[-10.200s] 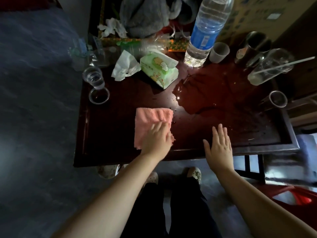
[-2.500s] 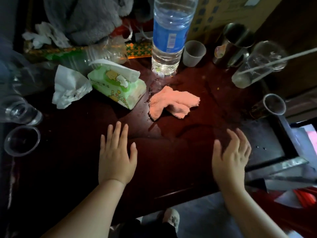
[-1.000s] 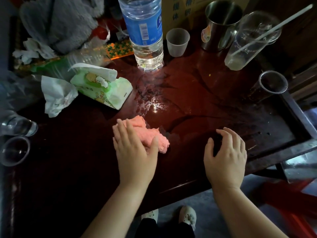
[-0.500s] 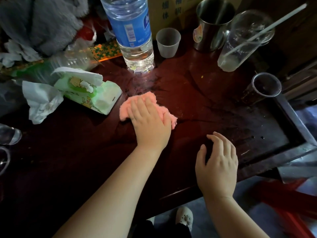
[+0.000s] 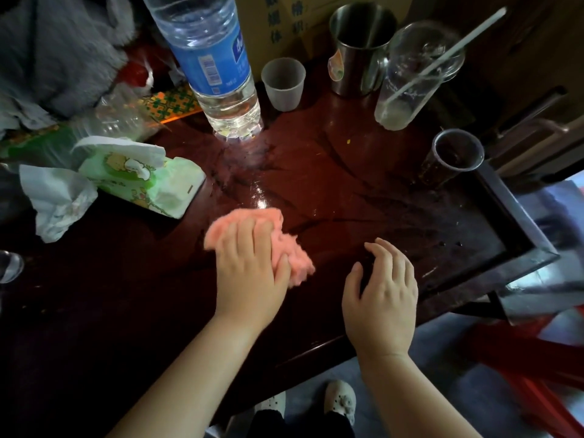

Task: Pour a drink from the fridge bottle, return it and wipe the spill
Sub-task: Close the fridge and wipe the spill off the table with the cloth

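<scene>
Plainly the wiping is under way: the left hand lies flat, palm down, fingers together, pressing the crumpled pink cloth onto the dark red-brown table; the cloth bunches out past the fingertips and toward the thumb side. Its long axis runs roughly from upper left to lower right. The right hand rests empty just beside it, fingers loosely curled and a little apart, braced on the tabletop near the front edge.

What the next stroke turns on — the wet sheen lies straight ahead of the left hand, between the cloth and the foot of the big water bottle; so the left hand is the nearer one, and a push away from the body would likely carry the cloth over it. Fainter streaks spread rightward toward the dark cup, though in this dim light I cannot be sure how wet that part is.

The bottle stands upright at the back, touching nothing but the table; its blue label carries white characters and a barcode, too small to read. A cardboard box behind it shows printed Chinese characters, blurred. The green tissue pack bears a cartoon figure.
</scene>
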The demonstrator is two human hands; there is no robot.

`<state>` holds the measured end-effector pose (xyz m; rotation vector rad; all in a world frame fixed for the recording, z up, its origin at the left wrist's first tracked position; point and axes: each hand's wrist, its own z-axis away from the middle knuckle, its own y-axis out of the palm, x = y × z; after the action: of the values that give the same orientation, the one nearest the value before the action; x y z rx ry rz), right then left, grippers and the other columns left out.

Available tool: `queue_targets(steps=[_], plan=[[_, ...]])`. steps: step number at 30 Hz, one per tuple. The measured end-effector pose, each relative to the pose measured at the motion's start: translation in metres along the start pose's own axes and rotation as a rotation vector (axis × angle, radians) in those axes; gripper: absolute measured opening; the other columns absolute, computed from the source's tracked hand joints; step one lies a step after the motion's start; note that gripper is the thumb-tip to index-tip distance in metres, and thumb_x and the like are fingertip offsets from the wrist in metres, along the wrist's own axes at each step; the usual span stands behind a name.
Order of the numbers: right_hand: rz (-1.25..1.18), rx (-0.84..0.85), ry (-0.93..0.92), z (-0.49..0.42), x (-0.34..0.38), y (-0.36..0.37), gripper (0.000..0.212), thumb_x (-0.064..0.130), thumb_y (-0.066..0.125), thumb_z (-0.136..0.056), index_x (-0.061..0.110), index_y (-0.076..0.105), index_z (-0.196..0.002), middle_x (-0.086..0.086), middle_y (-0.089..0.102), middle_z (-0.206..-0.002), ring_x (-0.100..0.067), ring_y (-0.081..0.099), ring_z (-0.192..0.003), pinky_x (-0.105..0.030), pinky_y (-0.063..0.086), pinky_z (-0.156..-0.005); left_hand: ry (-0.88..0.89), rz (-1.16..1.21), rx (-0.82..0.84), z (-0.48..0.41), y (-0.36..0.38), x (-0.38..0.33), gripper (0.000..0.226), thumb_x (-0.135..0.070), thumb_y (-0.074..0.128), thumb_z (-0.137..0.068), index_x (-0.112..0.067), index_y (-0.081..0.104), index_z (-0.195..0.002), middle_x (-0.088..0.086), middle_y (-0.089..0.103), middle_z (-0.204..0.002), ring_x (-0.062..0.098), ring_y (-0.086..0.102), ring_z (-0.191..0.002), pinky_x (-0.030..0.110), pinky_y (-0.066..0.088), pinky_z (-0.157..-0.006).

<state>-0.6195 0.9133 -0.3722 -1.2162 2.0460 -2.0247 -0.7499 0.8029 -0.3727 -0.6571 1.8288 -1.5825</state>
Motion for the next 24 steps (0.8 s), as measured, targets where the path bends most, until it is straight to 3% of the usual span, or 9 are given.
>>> queue_targets(steps=[3,7,13,15,17,20,24], plan=[[-0.003,-0.006,-0.006,0.000,0.000,0.000,0.035,0.027,0.043,-0.089,0.011,0.055,-0.118,-0.003,0.055,-0.127,-0.020,0.047,-0.121,-0.031,0.034,-0.102,-0.052,-0.009,0.040,0.018,0.001,-0.009,0.055,-0.035,0.043,-0.083,0.000,0.049,-0.126,0.024,0.046,-0.129,0.044,0.042,-0.122,0.056,0.032,-0.105],[-0.007,-0.014,-0.002,0.000,-0.001,0.002,0.036,0.027,0.042,-0.088,0.011,0.055,-0.118,-0.003,0.055,-0.127,-0.019,0.046,-0.121,-0.028,0.031,-0.103,-0.133,-0.046,0.093,-0.022,0.012,-0.027,0.063,-0.037,0.036,-0.081,0.002,0.046,-0.129,0.028,0.046,-0.131,0.048,0.042,-0.122,0.057,0.028,-0.107],[-0.009,-0.029,-0.007,0.000,-0.001,0.003,0.037,0.028,0.040,-0.088,0.011,0.055,-0.118,-0.004,0.056,-0.127,-0.019,0.046,-0.121,-0.029,0.032,-0.102,-0.073,-0.002,0.180,-0.074,0.013,-0.038,0.074,-0.044,0.017,-0.084,0.000,0.039,-0.139,0.026,0.037,-0.144,0.043,0.031,-0.135,0.052,0.019,-0.115],[-0.014,-0.032,-0.006,0.000,-0.001,0.003,0.037,0.028,0.041,-0.088,0.011,0.055,-0.118,-0.004,0.055,-0.127,-0.019,0.046,-0.121,-0.030,0.032,-0.102,-0.014,0.128,0.138,-0.060,0.004,-0.026,0.068,-0.043,0.018,-0.092,-0.003,0.035,-0.143,0.021,0.031,-0.150,0.038,0.023,-0.141,0.049,0.014,-0.117],[-0.018,-0.034,-0.010,0.000,0.000,0.002,0.037,0.029,0.041,-0.088,0.011,0.055,-0.117,-0.005,0.056,-0.127,-0.020,0.046,-0.121,-0.030,0.032,-0.101,0.018,0.230,0.054,-0.026,-0.009,-0.002,0.060,-0.040,0.035,-0.094,-0.006,0.035,-0.144,0.018,0.030,-0.152,0.035,0.023,-0.142,0.050,0.015,-0.116],[-0.023,-0.045,-0.030,0.000,0.001,0.002,0.038,0.030,0.041,-0.088,0.009,0.056,-0.116,-0.007,0.057,-0.125,-0.022,0.048,-0.119,-0.031,0.033,-0.101,-0.057,0.120,-0.045,0.029,-0.018,0.044,0.059,-0.037,0.040,-0.092,-0.006,0.038,-0.142,0.017,0.033,-0.150,0.035,0.027,-0.141,0.054,0.021,-0.112],[-0.022,-0.040,-0.054,0.001,0.001,0.001,0.037,0.030,0.043,-0.088,0.009,0.056,-0.116,-0.008,0.057,-0.124,-0.025,0.049,-0.117,-0.033,0.035,-0.099,-0.192,0.076,0.046,0.055,-0.010,0.071,0.063,-0.039,0.033,-0.093,0.000,0.036,-0.142,0.018,0.037,-0.149,0.036,0.029,-0.140,0.055,0.024,-0.112]])
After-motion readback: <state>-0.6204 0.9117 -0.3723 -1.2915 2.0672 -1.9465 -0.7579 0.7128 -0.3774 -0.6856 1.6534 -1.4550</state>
